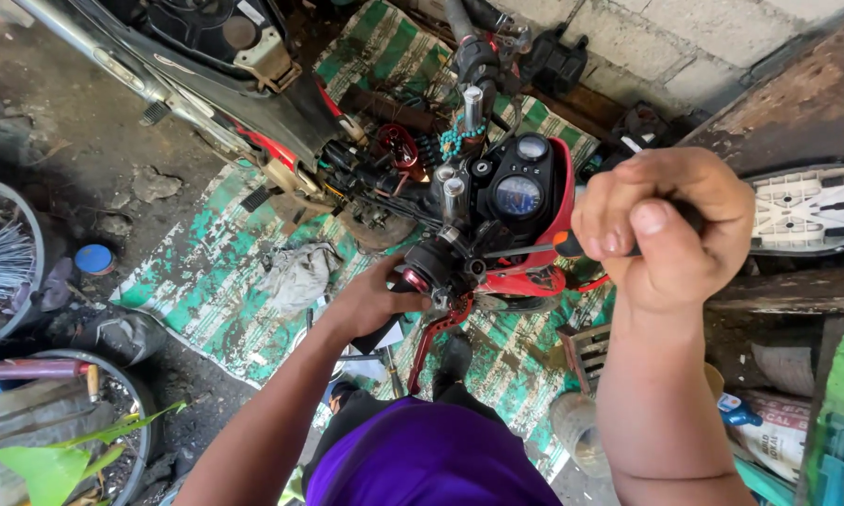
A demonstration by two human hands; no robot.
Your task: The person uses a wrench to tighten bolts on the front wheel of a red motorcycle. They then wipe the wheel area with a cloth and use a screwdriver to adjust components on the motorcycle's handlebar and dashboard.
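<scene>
Right hand (661, 225) fingers curling tight around the orange-collared black-handled screwdriver (558, 245), its thin metal shaft touching the black handlebar clamp (464, 258), left hand (370, 302) fingers wrapping the black handlebar grip (424, 267) beside the red brake lever (433, 330), red motorcycle instrument cluster (525, 192) sitting just beyond, green striped mat (216, 272) lying underneath.

Red fairing (561, 201) looks glossy plastic; fork caps (453, 199) shiny metal, gauge lens (518, 196) smooth & glassy. Green-white mat (218, 272) is woven, worn & flaking; wall blocks (666, 42) rough, matt concrete.
</scene>
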